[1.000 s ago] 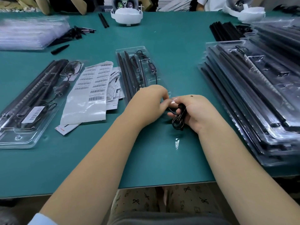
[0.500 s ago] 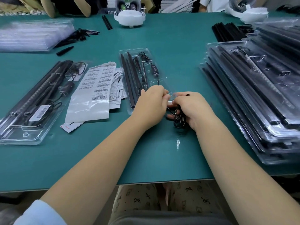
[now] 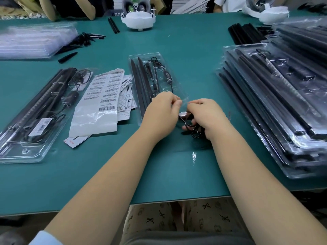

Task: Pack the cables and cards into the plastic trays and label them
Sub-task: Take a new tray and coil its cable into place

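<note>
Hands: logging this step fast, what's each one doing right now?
Left hand: pinches a clear plastic wrap.
Right hand: grips the coiled black cable.

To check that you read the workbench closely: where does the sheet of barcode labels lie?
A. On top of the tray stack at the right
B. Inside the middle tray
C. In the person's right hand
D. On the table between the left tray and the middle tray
D: the sheet of barcode labels lies flat on the green table, with the left tray on one side and the middle tray on the other.
</note>
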`<control>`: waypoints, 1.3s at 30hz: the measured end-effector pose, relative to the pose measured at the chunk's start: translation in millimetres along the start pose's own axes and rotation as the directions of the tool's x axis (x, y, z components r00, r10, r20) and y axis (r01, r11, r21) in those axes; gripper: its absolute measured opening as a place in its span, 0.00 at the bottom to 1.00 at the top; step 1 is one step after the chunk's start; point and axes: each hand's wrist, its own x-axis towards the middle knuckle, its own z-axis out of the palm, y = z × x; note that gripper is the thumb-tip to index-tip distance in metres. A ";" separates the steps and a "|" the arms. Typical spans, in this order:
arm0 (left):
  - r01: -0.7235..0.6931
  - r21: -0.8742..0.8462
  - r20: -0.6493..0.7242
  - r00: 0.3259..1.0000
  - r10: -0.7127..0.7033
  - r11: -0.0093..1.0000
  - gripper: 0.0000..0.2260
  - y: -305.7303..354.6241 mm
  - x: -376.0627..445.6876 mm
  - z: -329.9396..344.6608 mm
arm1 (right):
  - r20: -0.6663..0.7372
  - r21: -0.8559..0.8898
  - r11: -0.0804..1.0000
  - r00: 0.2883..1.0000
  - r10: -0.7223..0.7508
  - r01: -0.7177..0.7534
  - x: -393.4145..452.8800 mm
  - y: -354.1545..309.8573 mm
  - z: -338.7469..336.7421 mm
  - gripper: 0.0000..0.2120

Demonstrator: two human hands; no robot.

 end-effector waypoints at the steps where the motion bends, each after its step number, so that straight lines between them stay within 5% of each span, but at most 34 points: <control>1: -0.010 -0.014 0.010 1.000 0.010 1.000 0.06 -1.2 0.2 -1.9 | 0.008 0.023 1.000 1.000 0.007 -0.007 -0.4 0.3 -1.6 0.12; 4: -0.033 -0.051 0.054 0.998 0.036 0.998 0.08 -3.4 0.9 -7.3 | -0.080 -0.087 0.994 0.994 -0.078 0.071 -0.4 0.9 -9.5 0.11; 8: -0.061 -0.004 0.179 0.982 0.061 0.998 0.13 -0.3 2.1 -18.1 | -0.267 -0.259 0.918 0.891 -0.366 0.300 6.4 1.2 -20.6 0.11; 11: -0.085 0.102 0.338 0.940 0.046 0.991 0.13 -3.2 0.5 -30.6 | -0.346 -0.044 0.947 0.884 -0.314 0.318 12.0 -1.7 -25.9 0.06; 14: -0.066 0.125 0.489 0.872 -0.004 0.990 0.10 -5.0 -5.9 -51.3 | -0.322 0.292 0.937 0.943 -0.090 0.189 18.3 -9.6 -30.2 0.05; 18: -0.202 0.274 0.639 0.769 -0.021 0.940 0.11 0.4 -13.4 -64.2 | -0.146 0.724 0.689 0.978 0.150 0.003 26.8 -23.8 -19.7 0.09; 22: -0.173 0.341 0.634 0.768 -0.090 0.924 0.22 11.3 -13.6 -63.4 | -0.091 0.778 0.628 0.994 0.059 0.034 28.3 -21.4 -6.8 0.08; 26: -0.058 0.364 0.678 0.701 -0.222 0.930 0.28 17.3 -2.8 -70.9 | 0.049 0.892 0.451 0.999 -0.024 -0.033 28.6 -17.9 -15.2 0.10; 28: -0.084 0.422 0.688 0.677 -0.259 0.903 0.24 22.8 -0.6 -69.0 | 0.008 0.906 0.424 1.000 -0.029 0.005 28.8 -18.5 -22.3 0.12; 30: -0.144 0.472 0.687 0.678 -0.261 0.869 0.21 27.1 -2.0 -64.1 | -0.155 0.847 0.512 0.988 -0.015 0.140 28.7 -21.5 -28.6 0.12; 32: -0.157 0.494 0.674 0.690 -0.262 0.855 0.21 28.8 -6.2 -60.8 | -0.448 0.599 0.714 0.891 -0.077 0.362 28.6 -23.5 -29.7 0.11; 34: -0.145 0.499 0.677 0.681 -0.280 0.854 0.20 27.5 -8.0 -62.8 | -0.664 0.153 0.784 0.650 -0.369 0.601 22.2 -25.3 -24.0 0.08; 37: -0.117 0.501 0.675 0.673 -0.302 0.858 0.22 28.4 1.4 -67.1 | -0.454 -0.306 0.464 0.301 -0.839 0.831 9.5 -17.9 -4.1 0.08; 39: -0.113 0.452 0.602 0.771 -0.209 0.885 0.22 32.6 15.5 -60.9 | -0.430 -0.348 0.392 0.227 -0.874 0.852 7.8 -17.6 2.2 0.09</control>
